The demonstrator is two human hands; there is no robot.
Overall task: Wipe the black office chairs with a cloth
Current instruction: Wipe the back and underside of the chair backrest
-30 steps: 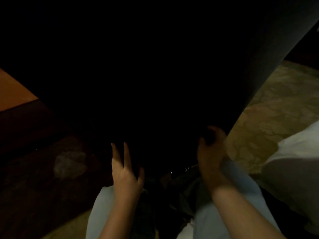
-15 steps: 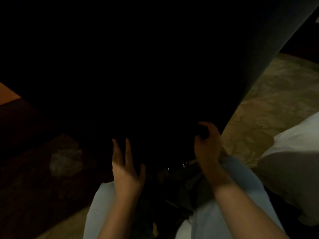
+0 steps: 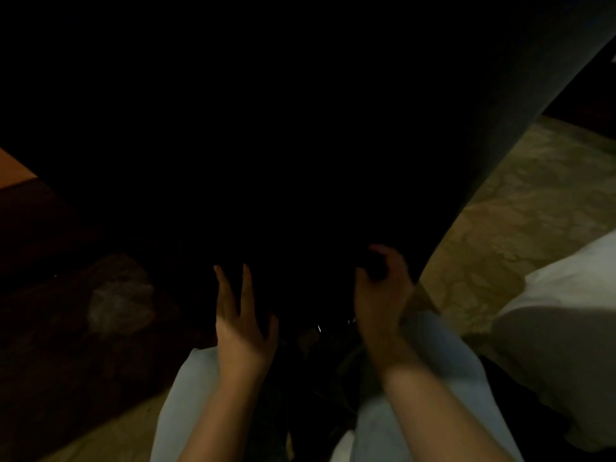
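Apparently bracing it, the left hand is lying open-fingered against the big black office chair filling the view, while the right hand is curling shut on something dark, possibly the cloth, at its lower edge.

Black chair, close, deeply shadowed

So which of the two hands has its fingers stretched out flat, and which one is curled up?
The left hand has its fingers stretched out against the black chair. The right hand is the curled one, closed around something dark near the chair's edge.
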